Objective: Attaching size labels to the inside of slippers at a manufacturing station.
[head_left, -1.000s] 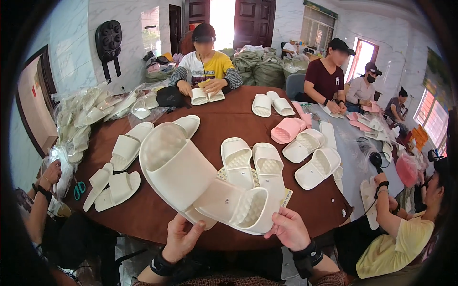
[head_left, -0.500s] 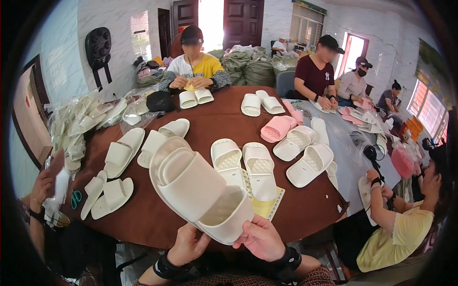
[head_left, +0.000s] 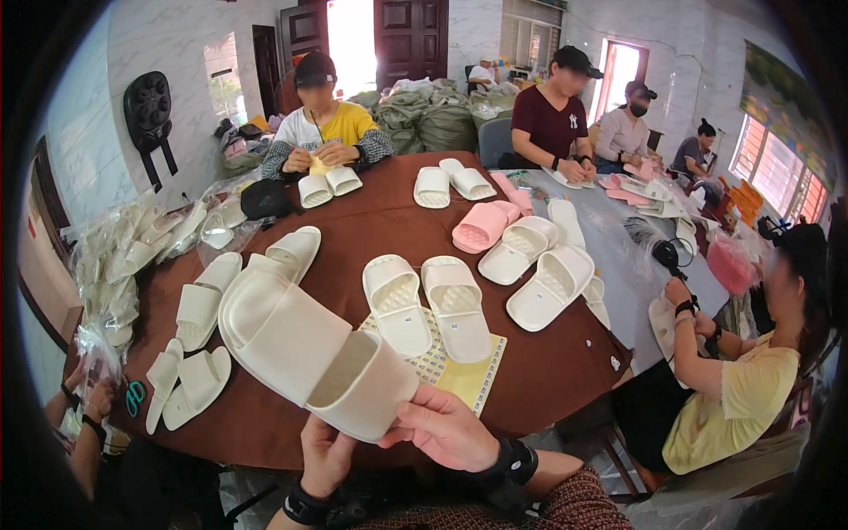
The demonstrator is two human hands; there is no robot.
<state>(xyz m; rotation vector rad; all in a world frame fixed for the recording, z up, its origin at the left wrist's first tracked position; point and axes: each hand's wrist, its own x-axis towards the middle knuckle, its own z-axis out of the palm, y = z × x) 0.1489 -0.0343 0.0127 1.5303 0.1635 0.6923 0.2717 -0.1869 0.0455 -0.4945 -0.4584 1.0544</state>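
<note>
Both hands raised at the near edge of the brown counter, left hand cupped under and right hand closed around the toe end of a cream slipper pair, stacked, heels angled up-left.

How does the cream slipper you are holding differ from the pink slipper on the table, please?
The cream slipper is held up in both hands, while the pink slipper lies on the brown table. The cream slipper is pale off-white; the pink slipper is rosy. Both are open-toed slides.
</note>
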